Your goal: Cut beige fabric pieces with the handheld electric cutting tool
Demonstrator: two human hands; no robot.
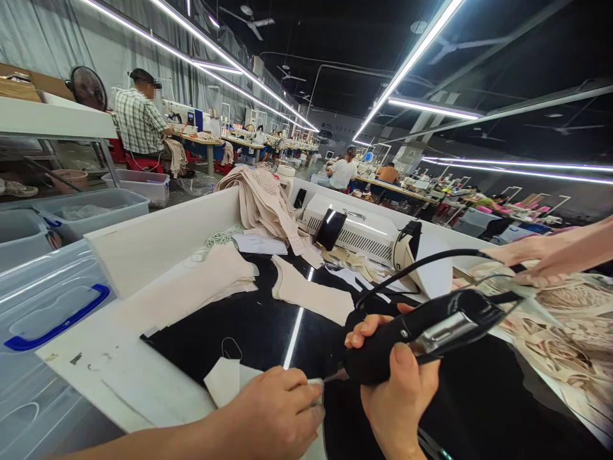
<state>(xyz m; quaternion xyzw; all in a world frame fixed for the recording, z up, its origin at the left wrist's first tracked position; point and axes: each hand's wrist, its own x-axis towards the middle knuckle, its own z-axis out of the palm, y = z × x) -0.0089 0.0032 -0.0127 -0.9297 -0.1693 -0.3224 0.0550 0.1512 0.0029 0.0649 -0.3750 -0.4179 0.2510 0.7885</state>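
Note:
My right hand (397, 390) is wrapped round a black corded hand tool (378, 351) with a silver lever on its side. Its narrow metal tip (338, 375) points left, close to the fingertips of my left hand (278, 412). Those fingers are closed, pinching the edge of a cream fabric piece (224, 380) low on the black table surface (191, 345). Much of that piece lies hidden under my left hand. Just beyond are a small stack of cut cream fabric (313, 292) and a larger stack (191, 284) to its left.
At right, another person's hand (536, 255) reaches in above a heap of beige fabric strips (575, 319). A white vented machine (354, 223) and draped beige fabric (258, 198) stand along the back. Plastic bins (43, 358) line the left. People sit at sewing tables beyond.

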